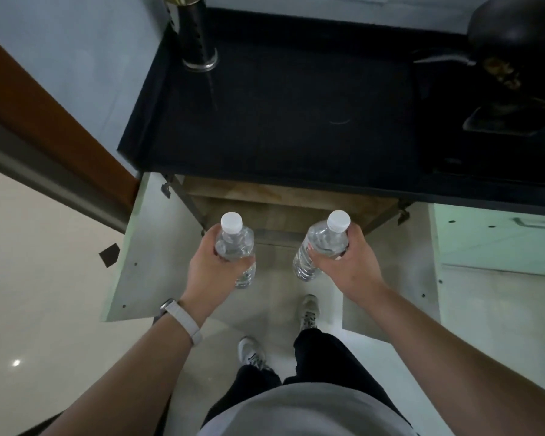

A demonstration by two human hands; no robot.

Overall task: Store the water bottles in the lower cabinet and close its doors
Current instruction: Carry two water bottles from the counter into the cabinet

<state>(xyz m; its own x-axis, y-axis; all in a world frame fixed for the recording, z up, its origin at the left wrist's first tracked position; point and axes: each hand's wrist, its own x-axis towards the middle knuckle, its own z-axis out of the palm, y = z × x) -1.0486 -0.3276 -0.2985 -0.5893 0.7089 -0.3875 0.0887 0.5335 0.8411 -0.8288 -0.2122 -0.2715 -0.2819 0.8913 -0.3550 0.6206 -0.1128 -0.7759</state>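
Note:
I hold two clear water bottles with white caps, upright, in front of the lower cabinet. My left hand (213,264) grips the left bottle (235,239) around its middle. My right hand (348,264) grips the right bottle (323,240), which tilts a little to the right at the top. The lower cabinet (283,202) stands open below the black countertop (280,121), with wooden shelves showing inside. Its left door (139,256) and right door (400,272) are both swung out wide toward me, one on each side of my hands.
A dark cylindrical holder (197,36) stands at the countertop's back left. A black bust-like ornament (513,64) sits at the right. A pale green cabinet front (497,234) with a handle lies to the right. My feet stand on the light floor (38,278) between the open doors.

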